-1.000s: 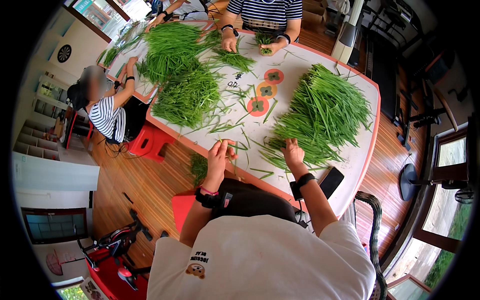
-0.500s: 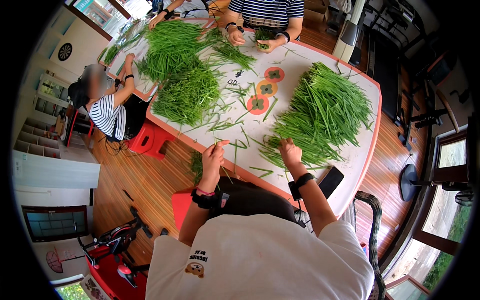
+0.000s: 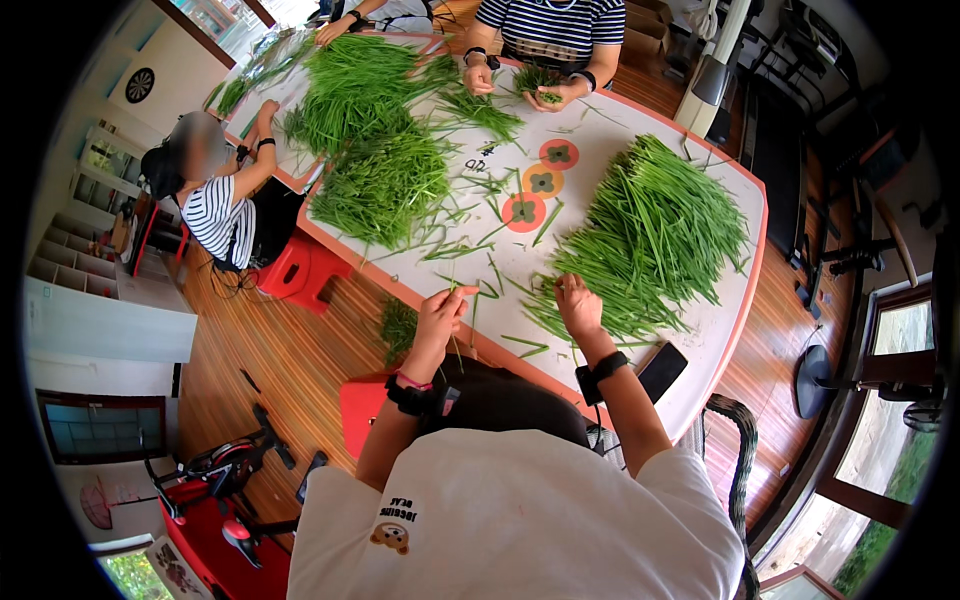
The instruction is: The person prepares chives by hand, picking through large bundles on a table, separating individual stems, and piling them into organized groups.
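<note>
My left grip pinches thin green stalks. The long-stemmed, leafy green heap lies just beyond my right grip, likely for easy reach; whether that one pinches any, I cannot tell.

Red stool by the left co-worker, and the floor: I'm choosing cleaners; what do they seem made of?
Stool: probably plastic, smooth, given its even colour and moulded shape. Floor: apparently wood or laminate, glossy, judging by brown stripes and bright reflections.

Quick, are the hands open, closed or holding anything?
Left hand: closed on thin green stalk.
Right hand: at the green pile; whether it grips anything cannot be told.
</note>
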Action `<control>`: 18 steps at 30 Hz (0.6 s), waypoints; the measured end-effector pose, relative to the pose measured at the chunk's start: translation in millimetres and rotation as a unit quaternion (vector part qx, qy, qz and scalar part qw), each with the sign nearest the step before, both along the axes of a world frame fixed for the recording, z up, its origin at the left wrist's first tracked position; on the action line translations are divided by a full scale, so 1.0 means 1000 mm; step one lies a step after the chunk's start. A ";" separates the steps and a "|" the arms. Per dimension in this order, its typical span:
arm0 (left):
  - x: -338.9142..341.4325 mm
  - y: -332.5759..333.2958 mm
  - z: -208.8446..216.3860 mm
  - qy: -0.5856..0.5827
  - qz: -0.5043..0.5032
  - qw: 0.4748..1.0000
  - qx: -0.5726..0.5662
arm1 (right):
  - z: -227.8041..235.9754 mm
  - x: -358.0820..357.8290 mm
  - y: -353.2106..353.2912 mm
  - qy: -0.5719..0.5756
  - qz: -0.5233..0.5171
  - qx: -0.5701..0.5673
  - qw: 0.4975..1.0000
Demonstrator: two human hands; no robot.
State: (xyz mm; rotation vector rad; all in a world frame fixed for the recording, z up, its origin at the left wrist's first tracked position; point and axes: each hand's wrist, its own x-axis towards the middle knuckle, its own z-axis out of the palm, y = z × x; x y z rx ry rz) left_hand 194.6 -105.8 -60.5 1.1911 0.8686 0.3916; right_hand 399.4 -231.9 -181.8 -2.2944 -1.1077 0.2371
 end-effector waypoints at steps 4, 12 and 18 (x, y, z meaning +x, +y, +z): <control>0.009 -0.003 0.001 0.015 -0.026 0.999 0.024 | 0.028 -0.010 0.004 0.011 0.042 0.111 0.993; 0.036 -0.016 0.004 -0.056 0.011 0.992 0.116 | 0.102 -0.058 0.010 0.192 0.162 0.149 0.956; 0.025 -0.004 -0.011 -0.070 0.095 0.990 0.073 | 0.073 -0.065 0.007 0.153 0.193 0.157 0.956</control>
